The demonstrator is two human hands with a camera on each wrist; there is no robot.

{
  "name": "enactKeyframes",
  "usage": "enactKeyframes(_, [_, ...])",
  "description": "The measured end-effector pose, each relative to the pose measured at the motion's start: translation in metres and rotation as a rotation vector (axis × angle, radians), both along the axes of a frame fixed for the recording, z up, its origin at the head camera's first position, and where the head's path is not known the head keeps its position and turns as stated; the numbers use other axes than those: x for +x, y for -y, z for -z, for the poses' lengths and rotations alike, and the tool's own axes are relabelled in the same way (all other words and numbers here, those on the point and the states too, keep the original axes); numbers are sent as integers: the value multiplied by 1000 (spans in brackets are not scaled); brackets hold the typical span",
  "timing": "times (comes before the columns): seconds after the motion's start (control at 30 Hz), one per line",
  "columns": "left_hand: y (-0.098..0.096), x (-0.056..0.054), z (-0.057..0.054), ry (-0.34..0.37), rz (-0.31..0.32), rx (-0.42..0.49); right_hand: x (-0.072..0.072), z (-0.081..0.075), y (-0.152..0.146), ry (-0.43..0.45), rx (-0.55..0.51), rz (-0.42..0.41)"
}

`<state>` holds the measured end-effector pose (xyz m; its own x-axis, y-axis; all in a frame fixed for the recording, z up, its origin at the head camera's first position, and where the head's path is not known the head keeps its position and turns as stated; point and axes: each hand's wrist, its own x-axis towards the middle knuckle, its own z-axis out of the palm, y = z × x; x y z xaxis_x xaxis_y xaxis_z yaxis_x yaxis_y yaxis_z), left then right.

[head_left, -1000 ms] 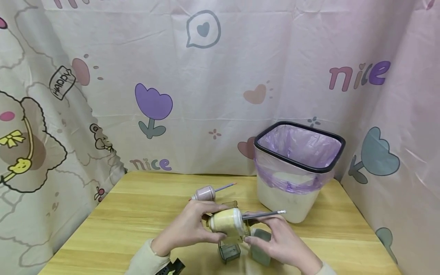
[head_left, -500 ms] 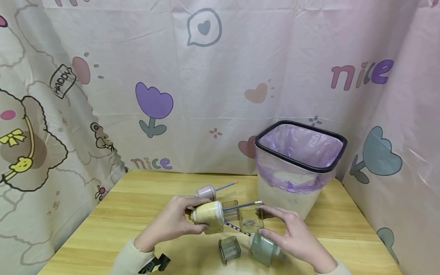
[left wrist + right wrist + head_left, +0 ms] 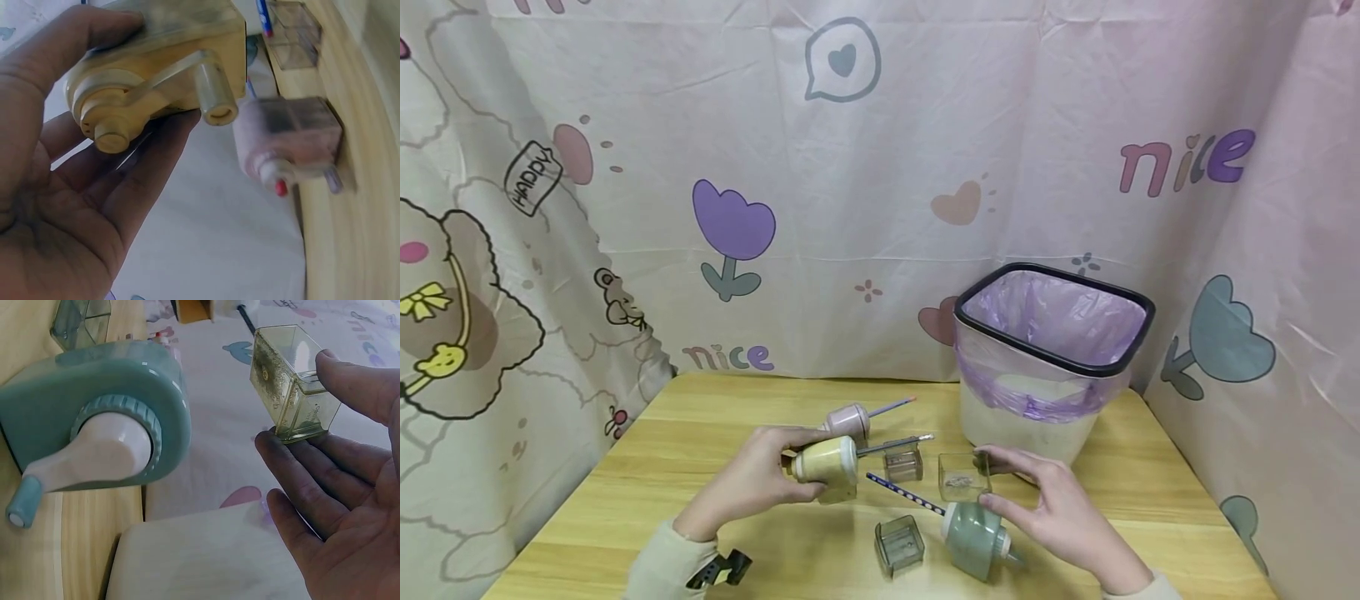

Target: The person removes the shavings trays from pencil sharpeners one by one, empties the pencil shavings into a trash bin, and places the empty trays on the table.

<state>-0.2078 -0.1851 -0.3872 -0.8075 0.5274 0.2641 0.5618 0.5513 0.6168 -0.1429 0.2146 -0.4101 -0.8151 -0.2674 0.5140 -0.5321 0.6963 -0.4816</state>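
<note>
Your right hand (image 3: 1060, 517) pinches a small clear drawer (image 3: 962, 477) between thumb and fingers (image 3: 350, 375). It has a little gray dust inside. You hold it just above the desk (image 3: 700, 467), near the white bin (image 3: 1045, 367) with the purple bag.

Your left hand (image 3: 752, 483) is wrapped around the yellow sharpener (image 3: 823, 461). A gray pencil (image 3: 895, 444) sticks out of its front. The fingers curl under its body and the thumb sits on top.

Close by on the desk lie a green sharpener (image 3: 973, 537) with a blue pencil (image 3: 904, 493) in it, a pink sharpener (image 3: 847, 421), and two more clear drawers (image 3: 901, 543).

It looks like you are at the emptying step, with the drawer out of the yellow sharpener. I think the next move needs the drawer carried over the bin's open top and tipped, kept level on the way so nothing spills.
</note>
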Motion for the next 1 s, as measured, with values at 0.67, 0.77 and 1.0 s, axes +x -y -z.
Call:
enactKeyframes(0.67, [45,-23,31,86,-66,-82,-2,-1,-19,-9,19,47])
enactKeyframes(0.77, [52,-26,35,101,-73,-91,-2,-1,-21,-9,14,48])
enactKeyframes(1.0, [62,-29,39,135,-103,-109,-2,-1,-26,-35,11,50])
